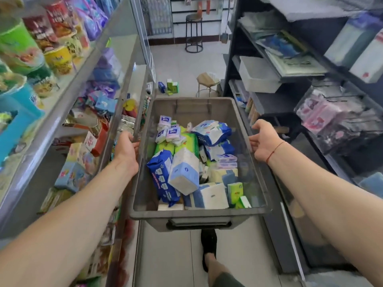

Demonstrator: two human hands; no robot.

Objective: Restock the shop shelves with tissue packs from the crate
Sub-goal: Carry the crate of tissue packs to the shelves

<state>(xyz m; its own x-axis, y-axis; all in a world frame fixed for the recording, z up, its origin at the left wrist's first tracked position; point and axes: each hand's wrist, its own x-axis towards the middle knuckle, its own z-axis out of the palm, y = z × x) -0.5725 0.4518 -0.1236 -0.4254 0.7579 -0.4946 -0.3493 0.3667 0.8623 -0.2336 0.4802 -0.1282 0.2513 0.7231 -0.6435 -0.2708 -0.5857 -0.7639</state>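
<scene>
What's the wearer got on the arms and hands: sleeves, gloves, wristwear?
No gloves or rings visible on the left hand or the right hand, and no sleeves show anywhere in view. The only thing worn is a thin red string bracelet around the right wrist. The left wrist carries nothing, and there is no watch.

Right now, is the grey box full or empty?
Partly full: tissue packs cover the bottom of the crate; its upper walls are bare.
</scene>
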